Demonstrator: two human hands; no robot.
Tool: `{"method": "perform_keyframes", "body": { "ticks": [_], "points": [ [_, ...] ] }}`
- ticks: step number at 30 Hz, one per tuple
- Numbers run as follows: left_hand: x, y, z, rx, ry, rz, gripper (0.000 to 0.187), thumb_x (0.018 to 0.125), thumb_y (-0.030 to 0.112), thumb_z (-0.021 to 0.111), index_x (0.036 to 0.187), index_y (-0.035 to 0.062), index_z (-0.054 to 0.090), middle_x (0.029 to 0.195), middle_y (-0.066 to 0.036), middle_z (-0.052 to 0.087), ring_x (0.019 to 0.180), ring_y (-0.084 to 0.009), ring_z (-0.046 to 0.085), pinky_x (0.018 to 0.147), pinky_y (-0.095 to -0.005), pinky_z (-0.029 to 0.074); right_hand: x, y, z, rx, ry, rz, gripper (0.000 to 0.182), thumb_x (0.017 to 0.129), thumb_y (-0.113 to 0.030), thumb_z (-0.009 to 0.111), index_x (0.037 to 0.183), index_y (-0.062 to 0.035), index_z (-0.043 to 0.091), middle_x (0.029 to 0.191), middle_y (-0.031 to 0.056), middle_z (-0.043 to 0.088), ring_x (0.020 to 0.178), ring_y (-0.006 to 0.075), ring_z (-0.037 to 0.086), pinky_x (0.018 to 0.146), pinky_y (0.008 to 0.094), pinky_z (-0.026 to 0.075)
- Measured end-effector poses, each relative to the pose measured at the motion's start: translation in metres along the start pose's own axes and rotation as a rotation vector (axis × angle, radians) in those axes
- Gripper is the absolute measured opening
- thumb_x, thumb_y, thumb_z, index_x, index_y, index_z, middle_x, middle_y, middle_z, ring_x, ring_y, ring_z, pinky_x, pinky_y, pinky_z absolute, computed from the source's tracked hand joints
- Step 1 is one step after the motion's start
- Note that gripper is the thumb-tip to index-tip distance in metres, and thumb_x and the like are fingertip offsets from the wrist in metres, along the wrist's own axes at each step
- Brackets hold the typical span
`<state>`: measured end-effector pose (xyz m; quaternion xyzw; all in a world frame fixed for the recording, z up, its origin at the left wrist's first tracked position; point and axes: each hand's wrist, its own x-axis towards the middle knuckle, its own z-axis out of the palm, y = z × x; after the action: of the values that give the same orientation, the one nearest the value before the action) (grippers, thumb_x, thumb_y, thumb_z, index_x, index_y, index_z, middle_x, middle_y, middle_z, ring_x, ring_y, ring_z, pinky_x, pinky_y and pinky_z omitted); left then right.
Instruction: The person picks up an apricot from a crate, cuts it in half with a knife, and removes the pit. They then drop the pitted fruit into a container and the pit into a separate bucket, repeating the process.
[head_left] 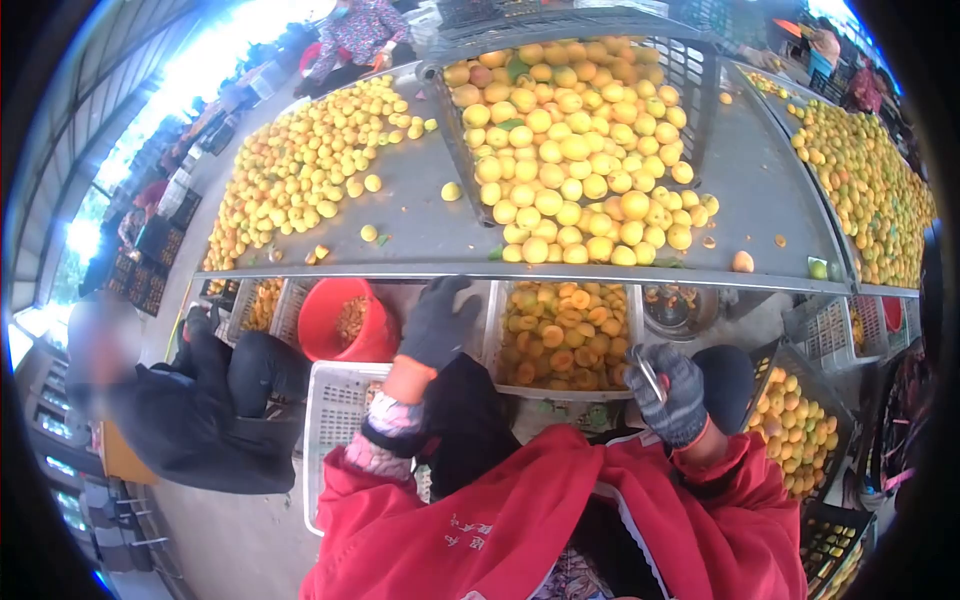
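Observation:
My left hand, in a dark grey glove, is raised between a red bucket and a white crate of halved apricots. Its fingers are apart and I see nothing in them. In a grey knit glove, my right hand is closed around a small shiny metal tool; its exact kind is hard to make out. That hand is just right of the halved apricots' crate. Above both hands, whole yellow apricots spill from a tipped black crate onto the metal table.
More apricots lie on the table's left side. A white basket stands at my left, and a black crate of apricots at my right. Beside me on the left sits a co-worker. A metal bowl is under the table edge.

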<state>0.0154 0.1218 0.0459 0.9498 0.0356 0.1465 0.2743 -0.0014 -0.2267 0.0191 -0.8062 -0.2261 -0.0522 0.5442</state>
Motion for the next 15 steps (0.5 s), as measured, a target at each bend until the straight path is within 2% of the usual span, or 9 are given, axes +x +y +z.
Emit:
{"method": "perform_keyframes", "body": {
  "ticks": [1,3,4,8,11,12,15],
  "points": [
    [0.014,0.011,0.014,-0.013,-0.026,0.077,0.038,0.086,0.032,0.065,0.114,0.0056,0.063,0.113,-0.018,0.064,0.106,-0.038,0.06,0.09,-0.0458,0.049,-0.006,0.022,0.006,0.09,0.035,0.131,0.028,0.081,-0.023,0.076,0.096,-0.0033,0.064,0.086,0.0175,0.067,0.076,0.0365,0.065,0.067,0.0411,0.053],
    [0.034,0.033,0.038,-0.019,-0.075,0.155,0.039,0.087,0.032,0.064,0.115,0.0059,0.062,0.113,-0.018,0.064,0.105,-0.0377,0.061,0.089,-0.0455,0.049,0.001,0.027,0.001,-0.184,-0.02,0.188,0.027,0.081,-0.022,0.077,0.093,-0.0026,0.063,0.083,0.0197,0.065,0.074,0.0381,0.063,0.065,0.0424,0.051],
    [0.042,0.044,0.048,-0.013,-0.101,0.159,0.038,0.087,0.031,0.064,0.115,0.0053,0.062,0.112,-0.018,0.065,0.105,-0.0372,0.062,0.089,-0.0446,0.05,-0.006,0.028,0.002,-0.189,0.06,0.246,0.026,0.082,-0.022,0.076,0.092,-0.0016,0.063,0.079,0.0216,0.062,0.074,0.04,0.062,0.063,0.0444,0.049],
    [0.071,0.065,0.084,0.066,-0.21,0.107,0.033,0.087,0.028,0.062,0.113,0.0072,0.063,0.107,-0.016,0.068,0.101,-0.0369,0.064,0.087,-0.0454,0.05,-0.018,0.033,-0.004,-0.152,-0.008,0.151,0.027,0.081,-0.021,0.077,0.093,-0.0014,0.064,0.077,0.0201,0.063,0.073,0.039,0.063,0.062,0.0439,0.05],
    [0.095,0.053,0.11,0.242,-0.151,0.134,0.029,0.085,0.026,0.062,0.11,0.0102,0.064,0.101,-0.015,0.069,0.096,-0.037,0.065,0.083,-0.0458,0.051,-0.018,0.033,-0.004,-0.252,-0.079,0.13,0.026,0.079,-0.019,0.077,0.093,-0.0016,0.064,0.078,0.0194,0.063,0.073,0.0383,0.063,0.063,0.0433,0.05],
    [0.1,0.053,0.116,0.289,-0.165,0.116,0.028,0.082,0.027,0.064,0.106,0.0128,0.065,0.101,-0.011,0.068,0.097,-0.0328,0.064,0.085,-0.0459,0.049,-0.018,0.032,-0.005,-0.266,-0.107,0.128,0.026,0.078,-0.018,0.077,0.094,-0.0018,0.065,0.078,0.0195,0.064,0.073,0.0383,0.064,0.063,0.0435,0.051],
    [0.11,0.07,0.118,0.463,-0.164,0.329,0.029,0.081,0.029,0.065,0.106,0.014,0.066,0.106,-0.008,0.065,0.103,-0.0293,0.06,0.088,-0.0467,0.044,-0.017,0.034,-0.003,-0.168,-0.149,0.143,0.027,0.078,-0.018,0.077,0.096,-0.0024,0.065,0.079,0.0202,0.064,0.073,0.0381,0.064,0.062,0.0436,0.051]
  ]
}}
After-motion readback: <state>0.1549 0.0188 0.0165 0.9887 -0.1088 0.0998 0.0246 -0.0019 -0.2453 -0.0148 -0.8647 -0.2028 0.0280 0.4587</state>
